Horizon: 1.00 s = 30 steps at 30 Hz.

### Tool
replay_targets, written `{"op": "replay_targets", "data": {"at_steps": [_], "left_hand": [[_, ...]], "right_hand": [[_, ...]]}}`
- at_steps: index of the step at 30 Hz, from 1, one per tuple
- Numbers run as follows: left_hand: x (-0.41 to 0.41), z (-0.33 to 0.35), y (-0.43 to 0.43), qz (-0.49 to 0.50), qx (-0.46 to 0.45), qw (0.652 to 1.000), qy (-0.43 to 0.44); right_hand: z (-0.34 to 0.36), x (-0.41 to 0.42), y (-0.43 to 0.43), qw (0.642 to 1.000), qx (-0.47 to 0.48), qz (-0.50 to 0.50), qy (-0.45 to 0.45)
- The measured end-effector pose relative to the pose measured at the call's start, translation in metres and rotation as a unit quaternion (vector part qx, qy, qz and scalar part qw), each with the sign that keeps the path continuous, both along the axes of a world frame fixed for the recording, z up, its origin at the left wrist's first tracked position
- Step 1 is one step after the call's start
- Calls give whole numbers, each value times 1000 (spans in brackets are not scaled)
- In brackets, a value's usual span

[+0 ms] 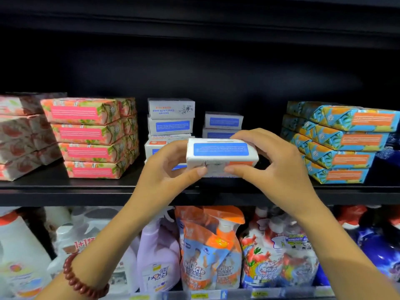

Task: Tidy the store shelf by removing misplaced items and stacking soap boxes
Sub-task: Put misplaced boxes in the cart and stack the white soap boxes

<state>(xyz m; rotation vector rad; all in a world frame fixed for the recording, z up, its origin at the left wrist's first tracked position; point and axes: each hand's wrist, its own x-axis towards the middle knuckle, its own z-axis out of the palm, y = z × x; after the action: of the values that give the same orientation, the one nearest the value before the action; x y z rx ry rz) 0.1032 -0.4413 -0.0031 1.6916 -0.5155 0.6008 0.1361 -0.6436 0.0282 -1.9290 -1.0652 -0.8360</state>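
Both hands hold one white soap box with a blue label (220, 155) just above the front of the black shelf (65, 192). My left hand (166, 169) grips its left end and my right hand (272, 163) its right end, thumbs underneath. Behind it stand two stacks of the same white soap boxes: a taller left stack (171, 122) and a shorter right stack (223, 123), partly hidden by the held box.
Pink-wrapped soap stacks (86, 137) fill the shelf's left side and blue-orange wrapped stacks (342, 144) the right. Dark blue packs (389, 146) sit at the far right. The lower shelf holds detergent bottles and refill pouches (207, 252).
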Motion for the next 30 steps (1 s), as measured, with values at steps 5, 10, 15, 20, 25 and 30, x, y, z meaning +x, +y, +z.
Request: {"op": "replay_targets", "data": {"at_steps": [5,10,15,20,25,30], "left_hand": [[-4,9,4,-2,10,998,61],[-7,16,7,-8,25,999,45],[-7,8,11,37,86,995,-42],[-1,-2,7,60,153,979,-118],[-2,-8,10,88,182,970,-136],[-12,-6,7,67,126,989,-43]], "right_hand": [[-11,0,7,980,2,-12,-197],[-14,3,6,983,-29,11,-182],[-11,-2,5,992,-9,4,124],[-5,1,8,986,-40,-25,160],[-7,1,7,995,-23,1,101],[-20,-2,10,997,13,-21,-79]]}}
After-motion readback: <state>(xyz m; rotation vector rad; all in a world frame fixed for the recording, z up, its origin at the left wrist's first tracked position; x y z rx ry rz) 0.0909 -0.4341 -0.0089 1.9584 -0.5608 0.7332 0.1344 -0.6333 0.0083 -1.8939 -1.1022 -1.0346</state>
